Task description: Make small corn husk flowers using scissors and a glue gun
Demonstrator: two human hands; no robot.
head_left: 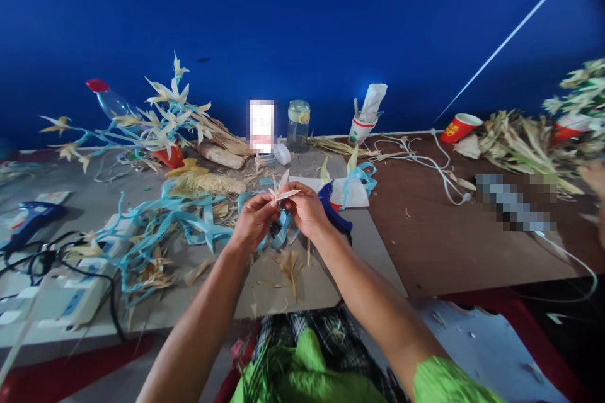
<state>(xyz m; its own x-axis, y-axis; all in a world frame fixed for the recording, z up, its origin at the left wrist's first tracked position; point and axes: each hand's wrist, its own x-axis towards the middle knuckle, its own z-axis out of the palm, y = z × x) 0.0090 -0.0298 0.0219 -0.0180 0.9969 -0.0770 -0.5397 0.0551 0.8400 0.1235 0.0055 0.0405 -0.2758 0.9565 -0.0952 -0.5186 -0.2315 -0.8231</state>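
A pale flower of dried husk petals (pixel 286 192) is pinched between my two hands over the middle of the table. My left hand (pixel 256 219) grips it from the left with closed fingers. My right hand (pixel 306 208) holds it from the right, thumb and fingers pressed together at its base. Light-blue ribbon strips (pixel 203 230) lie tangled left of my hands, some passing behind them. Just right of my right hand rests a blue tool (pixel 336 211), seemingly a glue gun, partly hidden. Husk scraps (pixel 288 267) are scattered below my wrists.
Blue-stemmed husk flowers stand in a red cup (pixel 170 156) at back left. A glue gun (pixel 33 220) and power strip (pixel 92 283) with cables lie left. Behind are a jar (pixel 299 129) and white cup (pixel 363 131). Another person's hand (pixel 595 177) shows at right.
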